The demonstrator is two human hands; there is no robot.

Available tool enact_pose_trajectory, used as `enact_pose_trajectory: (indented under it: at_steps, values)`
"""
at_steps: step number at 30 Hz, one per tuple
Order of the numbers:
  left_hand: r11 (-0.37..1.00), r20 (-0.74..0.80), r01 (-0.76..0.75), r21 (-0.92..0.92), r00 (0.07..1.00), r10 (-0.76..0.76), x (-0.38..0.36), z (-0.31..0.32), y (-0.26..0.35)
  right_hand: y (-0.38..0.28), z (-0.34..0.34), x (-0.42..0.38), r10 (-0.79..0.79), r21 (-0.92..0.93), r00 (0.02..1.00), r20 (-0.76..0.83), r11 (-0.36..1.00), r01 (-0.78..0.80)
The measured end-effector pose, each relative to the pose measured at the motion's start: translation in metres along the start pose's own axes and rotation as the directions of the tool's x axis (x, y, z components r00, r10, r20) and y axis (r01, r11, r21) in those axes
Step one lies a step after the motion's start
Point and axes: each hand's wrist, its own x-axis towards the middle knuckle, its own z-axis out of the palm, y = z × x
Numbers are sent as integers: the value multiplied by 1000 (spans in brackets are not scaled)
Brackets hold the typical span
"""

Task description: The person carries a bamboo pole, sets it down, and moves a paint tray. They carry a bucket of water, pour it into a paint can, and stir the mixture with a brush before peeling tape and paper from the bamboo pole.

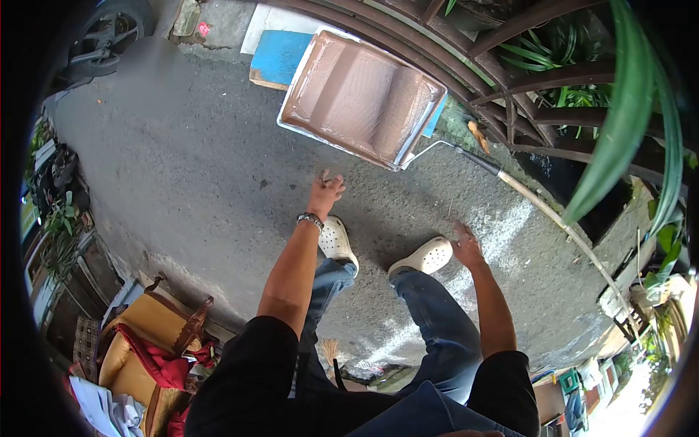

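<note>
My left hand, with a watch on its wrist, hangs over the pavement just below the paint tray. Its fingers are apart and hold nothing. The tray contains brown paint, and its rim is smeared. My right hand is beside my right shoe, empty, with the fingers loosely spread and slightly blurred. A paint roller's wire frame meets the tray's lower right corner. Its dark grip joins a long pole slanting down to the right. I cannot clearly make out the roller's head.
Blue boards lie beside and under the tray. A brown metal fence with long green leaves borders the right. White splatter marks the pavement. A yellow armchair stands lower left; a motorbike wheel is upper left.
</note>
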Motion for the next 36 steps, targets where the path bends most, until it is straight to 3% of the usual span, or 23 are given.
enact_pose_trajectory:
  at_steps: [3, 4, 6, 8, 9, 10, 12, 13, 14, 16, 18, 21, 22, 24, 25, 26, 28, 30, 32, 35, 36]
  values:
    - [898, 105, -97, 430, 993, 57, -47, -29, -9, 30, -39, -43, 292, 93, 956, 0, 952, -291]
    - [875, 132, -148, 461, 986, 98, -67, -32, -2, 18, -74, -51, 384, 229, 923, 24, 897, -379]
    - [822, 184, -238, 517, 969, 165, -116, -38, 18, 49, -79, -56, 469, 263, 882, -47, 858, -442]
    - [907, 202, -262, 329, 958, 204, -152, -37, 20, 23, -107, -59, 426, 154, 804, -416, 904, -399]
    - [933, 206, -277, 231, 951, 231, -158, -36, 23, 31, -114, -55, 424, 111, 769, -479, 898, -426]
    - [955, 176, -196, 222, 972, 159, -154, -37, 27, 44, -122, -48, 416, 73, 730, -542, 889, -453]
    - [981, 120, -18, 194, 993, -5, -136, -42, 31, 49, -146, -39, 467, 84, 615, -635, 834, -546]
    - [992, 76, 92, 82, 992, -99, -109, -49, 16, 53, -154, -34, 487, 1, 592, -643, 773, -635]
    - [994, 40, 63, 85, 997, -67, -95, -49, 17, 58, -160, -28, 502, -80, 565, -654, 697, -712]
    - [996, -28, 12, 89, 1000, -10, -70, -39, 16, 88, -158, -15, 517, -227, 610, -600, 622, -750]
    - [995, -32, -11, 96, 999, 14, -49, -37, 8, 104, -155, -10, 476, -201, 680, -557, 717, -667]
    - [990, -62, -103, 100, 992, 110, -25, -39, 5, 85, -158, -8, 500, -44, 556, -664, 717, -696]
    - [985, -66, -139, 100, 987, 146, -19, -40, 5, 83, -150, -8, 454, 116, 518, -725, 822, -558]
    - [989, -77, -112, 94, 990, 119, -8, -44, 20, 70, -122, -3, 143, -55, 765, -628, 972, -228]
    - [995, -70, -69, 74, 995, 74, 1, -49, 27, 53, -105, 10, 317, 256, 890, -328, 937, -240]
    - [998, -65, -19, 57, 998, 22, 4, -51, 29, 40, -81, 22, 250, 389, 950, -185, 907, -163]
    - [997, -66, 0, 73, 998, 5, 9, -44, 37, -1, -49, 50, 168, 546, 984, -58, 831, -110]
    - [992, -46, 16, 127, 999, -10, 18, -39, 30, -21, -16, 92, 155, 425, 974, -166, 903, -72]
    - [995, -30, 39, 87, 999, -36, 25, -28, 24, -61, -26, 116, 157, 533, 979, -129, 844, -65]
    - [996, 43, 68, -65, 997, -66, 33, 10, -2, -83, -12, 145, 393, 779, 861, -322, 627, 6]
    - [984, 115, 78, -160, 992, -60, 35, 25, -6, -88, -13, 155, 434, 896, 862, -261, 442, 48]
